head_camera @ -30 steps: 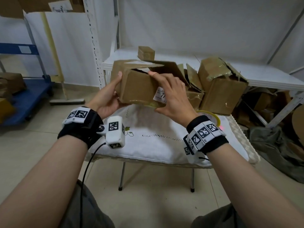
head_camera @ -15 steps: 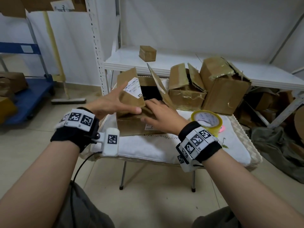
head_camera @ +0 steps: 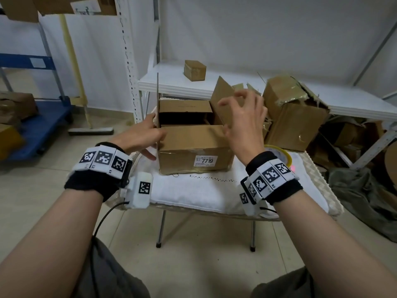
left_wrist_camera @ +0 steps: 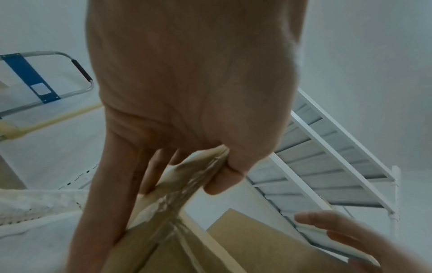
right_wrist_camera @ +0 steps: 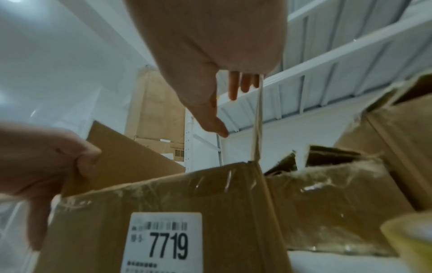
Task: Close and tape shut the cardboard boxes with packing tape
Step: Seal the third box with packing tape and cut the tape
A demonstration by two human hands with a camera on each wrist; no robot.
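Note:
A cardboard box (head_camera: pixel 193 151) with a "7719" label (right_wrist_camera: pixel 163 242) stands on the cloth-covered small table (head_camera: pixel 193 190), top open. Its near flap lies folded inward. My left hand (head_camera: pixel 153 127) pinches the upright left flap (head_camera: pixel 158 97) between thumb and fingers, which the left wrist view shows close up as the left flap (left_wrist_camera: pixel 187 177). My right hand (head_camera: pixel 240 104) has spread fingers resting against the raised right flap (head_camera: pixel 223 97); in the right wrist view its fingers (right_wrist_camera: pixel 233 86) look straight. A yellow tape roll (head_camera: pixel 281 153) lies right of the box, partly hidden by my right wrist.
Torn cardboard boxes (head_camera: pixel 294 117) crowd the table's back right. A small box (head_camera: pixel 195 70) sits on the white shelf (head_camera: pixel 167 82) behind. A blue cart (head_camera: pixel 43 119) and a floor squeegee (head_camera: pixel 90 131) stand at left. More cardboard lies under the shelf (head_camera: pixel 354 136).
The box was held tilted in the air, then set down on the table. It now stands upright with the label toward me, and both hands have shifted to the side flaps.

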